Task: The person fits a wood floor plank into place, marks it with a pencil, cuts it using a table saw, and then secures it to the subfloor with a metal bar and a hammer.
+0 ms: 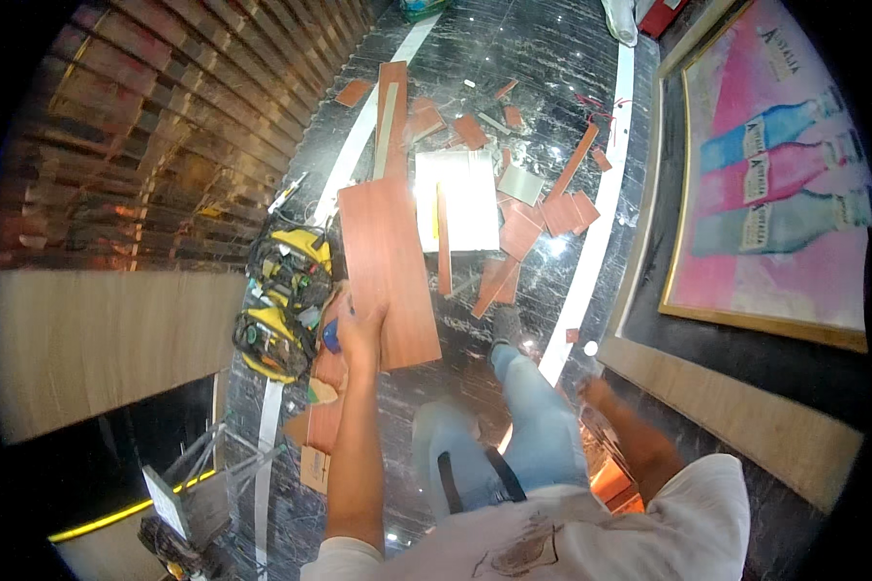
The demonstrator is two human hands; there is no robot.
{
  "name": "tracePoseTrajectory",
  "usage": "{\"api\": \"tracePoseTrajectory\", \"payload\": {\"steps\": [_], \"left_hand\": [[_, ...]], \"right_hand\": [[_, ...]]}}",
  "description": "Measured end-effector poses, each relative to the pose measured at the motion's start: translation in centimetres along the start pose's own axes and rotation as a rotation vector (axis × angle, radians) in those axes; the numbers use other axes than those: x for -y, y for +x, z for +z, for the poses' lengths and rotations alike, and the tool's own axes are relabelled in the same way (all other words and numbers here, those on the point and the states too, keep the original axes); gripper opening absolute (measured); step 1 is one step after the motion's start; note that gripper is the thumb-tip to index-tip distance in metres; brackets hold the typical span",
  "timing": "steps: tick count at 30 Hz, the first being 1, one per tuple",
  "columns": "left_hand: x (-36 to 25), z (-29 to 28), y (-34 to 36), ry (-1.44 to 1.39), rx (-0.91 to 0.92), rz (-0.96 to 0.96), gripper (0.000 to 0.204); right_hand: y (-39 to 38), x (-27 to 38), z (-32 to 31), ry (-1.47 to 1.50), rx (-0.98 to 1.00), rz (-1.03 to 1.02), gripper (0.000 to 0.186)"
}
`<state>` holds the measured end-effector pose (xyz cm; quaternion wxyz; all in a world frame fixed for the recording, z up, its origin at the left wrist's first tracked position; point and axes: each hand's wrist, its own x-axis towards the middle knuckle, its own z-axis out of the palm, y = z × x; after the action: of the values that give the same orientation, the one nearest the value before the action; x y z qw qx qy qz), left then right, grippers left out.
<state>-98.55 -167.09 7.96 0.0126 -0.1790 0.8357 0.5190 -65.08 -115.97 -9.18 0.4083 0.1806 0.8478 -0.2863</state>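
Observation:
My left hand (362, 329) grips the lower left edge of a long reddish wood-grain board (392, 252), which spans the middle of the head view. A blue object (331, 335) shows just left of that hand, partly hidden, above more board pieces (323, 421). My right hand (591, 392) is off to the right beside my leg, above an orange object (618, 484); its fingers are small and blurred, so their grip is unclear. Ahead, a white panel (465, 203) lies among scattered board offcuts (523, 228) and narrow strips (579, 145).
Yellow-and-black tool bags (286, 339) sit on the dark marble floor (475, 58) left of the boards. A metal frame (233, 465) is at lower left. A slatted wall (165, 116) bounds the left; a framed bottle picture (765, 271) bounds the right. White tape (610, 208) runs along the floor.

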Motion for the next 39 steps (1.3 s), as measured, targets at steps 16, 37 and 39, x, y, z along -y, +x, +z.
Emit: {"api": "tracePoseTrajectory", "payload": {"steps": [16,37,39], "left_hand": [[27.9,32.8,40.2,-0.009,0.162,0.047,0.096],[29.9,35.9,43.6,0.203,0.042,0.265,0.097],[29.0,36.3,43.1,0.138,0.101,0.206,0.095]], "right_hand": [[69.8,36.3,-24.7,-0.114,-0.792,-0.662,0.028],[87.3,41.7,-30.2,-0.449,-0.459,-0.658,0.041],[85.8,41.4,-30.7,-0.423,-0.515,-0.571,0.043]]}}
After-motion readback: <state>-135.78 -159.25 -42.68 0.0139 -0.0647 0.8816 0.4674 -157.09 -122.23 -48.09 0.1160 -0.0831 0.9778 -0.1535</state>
